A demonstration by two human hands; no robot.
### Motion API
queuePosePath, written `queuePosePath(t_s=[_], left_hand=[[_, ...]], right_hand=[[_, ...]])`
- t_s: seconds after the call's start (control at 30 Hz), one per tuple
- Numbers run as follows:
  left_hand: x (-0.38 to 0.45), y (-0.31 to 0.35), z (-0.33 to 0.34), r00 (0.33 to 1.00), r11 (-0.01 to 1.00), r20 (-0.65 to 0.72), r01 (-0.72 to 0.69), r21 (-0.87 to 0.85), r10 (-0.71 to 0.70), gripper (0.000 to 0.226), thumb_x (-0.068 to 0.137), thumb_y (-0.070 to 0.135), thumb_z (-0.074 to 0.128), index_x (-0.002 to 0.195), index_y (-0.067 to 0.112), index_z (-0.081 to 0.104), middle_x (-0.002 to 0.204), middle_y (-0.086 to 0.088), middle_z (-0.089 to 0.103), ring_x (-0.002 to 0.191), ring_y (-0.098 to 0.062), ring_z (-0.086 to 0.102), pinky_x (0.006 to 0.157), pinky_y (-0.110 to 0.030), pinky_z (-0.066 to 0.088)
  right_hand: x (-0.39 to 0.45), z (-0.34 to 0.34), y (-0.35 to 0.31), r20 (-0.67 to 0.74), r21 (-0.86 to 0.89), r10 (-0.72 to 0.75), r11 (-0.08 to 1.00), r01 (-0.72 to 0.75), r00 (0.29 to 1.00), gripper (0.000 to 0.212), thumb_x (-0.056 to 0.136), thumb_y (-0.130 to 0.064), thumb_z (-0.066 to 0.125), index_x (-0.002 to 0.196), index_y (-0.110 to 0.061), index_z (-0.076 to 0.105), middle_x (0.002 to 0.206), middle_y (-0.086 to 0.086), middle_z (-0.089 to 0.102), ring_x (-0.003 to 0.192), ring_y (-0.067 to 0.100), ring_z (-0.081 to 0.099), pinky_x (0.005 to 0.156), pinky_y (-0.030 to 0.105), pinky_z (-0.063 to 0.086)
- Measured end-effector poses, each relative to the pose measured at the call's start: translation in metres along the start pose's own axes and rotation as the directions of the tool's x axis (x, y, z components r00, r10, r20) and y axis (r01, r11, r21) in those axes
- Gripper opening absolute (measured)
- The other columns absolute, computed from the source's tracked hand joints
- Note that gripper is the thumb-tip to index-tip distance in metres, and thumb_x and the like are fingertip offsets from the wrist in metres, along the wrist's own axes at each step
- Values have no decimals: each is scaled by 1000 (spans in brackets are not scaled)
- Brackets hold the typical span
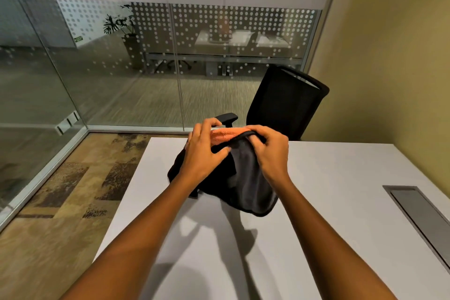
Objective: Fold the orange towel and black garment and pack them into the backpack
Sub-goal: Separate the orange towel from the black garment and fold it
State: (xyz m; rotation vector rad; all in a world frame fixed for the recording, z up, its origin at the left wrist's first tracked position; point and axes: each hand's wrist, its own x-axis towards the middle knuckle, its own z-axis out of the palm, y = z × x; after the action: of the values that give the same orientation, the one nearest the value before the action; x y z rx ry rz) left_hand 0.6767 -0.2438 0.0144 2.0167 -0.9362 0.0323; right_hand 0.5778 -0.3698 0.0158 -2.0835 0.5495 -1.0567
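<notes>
A black backpack (250, 182) stands on the white table (341, 178), its mouth held open near the far edge. The orange towel (222, 136) shows as a folded strip inside the opening, between my hands. My left hand (204, 151) is on the towel and the left side of the opening, fingers bent over the towel's top and thumb against the black fabric. My right hand (270, 151) grips the black rim of the backpack at the right. I cannot tell the black garment apart from the backpack's fabric.
A black mesh office chair (289, 102) stands behind the table's far edge, its armrest (227, 118) just beyond my left hand. A grey cable hatch (418, 212) is set in the table at the right. Glass walls enclose the left and back.
</notes>
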Motion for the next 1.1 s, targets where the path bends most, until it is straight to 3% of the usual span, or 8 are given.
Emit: queuePosePath(t_s=[0.2, 0.37, 0.5, 0.57, 0.67, 0.83, 1.0, 1.1], left_hand=[[-25, 36, -17, 973, 970, -210, -40, 240, 92, 23, 87, 33, 49, 90, 11, 55, 95, -9, 48, 93, -31, 44, 81, -39, 35], [-45, 61, -38, 950, 940, -253, -94, 328, 183, 30, 87, 35, 37, 91, 8, 50, 100, -13, 49, 94, -30, 41, 72, -32, 28], [-63, 61, -59, 936, 932, -297, -76, 354, 189, 36, 85, 35, 30, 94, 6, 50, 101, -13, 49, 94, -30, 42, 70, -28, 24], [-73, 56, -72, 931, 929, -315, -59, 367, 184, 36, 84, 32, 30, 96, 5, 51, 101, -14, 50, 94, -31, 42, 72, -30, 27], [-89, 42, -91, 939, 893, -281, -56, 447, 199, 28, 87, 25, 37, 101, 5, 53, 103, -15, 51, 96, -34, 43, 77, -39, 34], [-125, 15, -111, 963, 875, -218, -35, 482, 159, 21, 89, 5, 44, 104, 12, 55, 105, -9, 62, 99, -32, 45, 83, -44, 35], [-176, 2, -132, 968, 904, -215, -26, 427, 129, 26, 88, 3, 48, 107, 15, 61, 101, -12, 68, 95, -37, 57, 81, -43, 40], [-205, 1, -148, 968, 933, -240, 13, 359, 79, 23, 89, 5, 51, 106, 14, 64, 104, -12, 68, 96, -38, 59, 78, -42, 44]], right_hand=[[-7, -33, -33, 22, 5, -94, 996, 94, 995, 14, 79, -32, 70, 85, -22, 76, 76, -7, 73, 73, 7, 67, 72, 35, 54], [-25, -61, -36, 297, -78, -72, 992, 99, 952, 55, 59, -63, 76, 69, -9, 69, 58, 9, 62, 55, 10, 52, 55, 39, 43], [-43, -92, -26, 520, -274, 143, 962, 7, 842, 42, 62, -36, 86, 92, -8, 76, 79, 9, 73, 74, 19, 69, 66, 34, 54], [-53, -109, -23, 556, -319, 210, 947, -27, 804, 36, 66, -25, 85, 95, -6, 75, 80, 7, 72, 73, 19, 68, 63, 22, 54], [-68, -122, -26, 525, -291, 225, 954, -75, 821, 30, 72, -16, 81, 98, -4, 74, 80, 5, 70, 73, 18, 64, 55, 8, 45], [-96, -127, -51, 370, -201, 143, 977, -71, 918, 29, 76, -21, 77, 101, -6, 74, 89, 11, 72, 82, 26, 66, 75, 36, 53], [-130, -126, -86, 64, -278, 156, 951, -132, 986, 25, 81, -32, 73, 100, -16, 74, 81, 1, 65, 75, 18, 59, 60, 26, 45], [-160, -126, -109, 46, 22, 337, 941, -339, 940, 17, 91, -18, 63, 102, -9, 71, 81, 9, 68, 61, 22, 65, 56, 33, 58]])
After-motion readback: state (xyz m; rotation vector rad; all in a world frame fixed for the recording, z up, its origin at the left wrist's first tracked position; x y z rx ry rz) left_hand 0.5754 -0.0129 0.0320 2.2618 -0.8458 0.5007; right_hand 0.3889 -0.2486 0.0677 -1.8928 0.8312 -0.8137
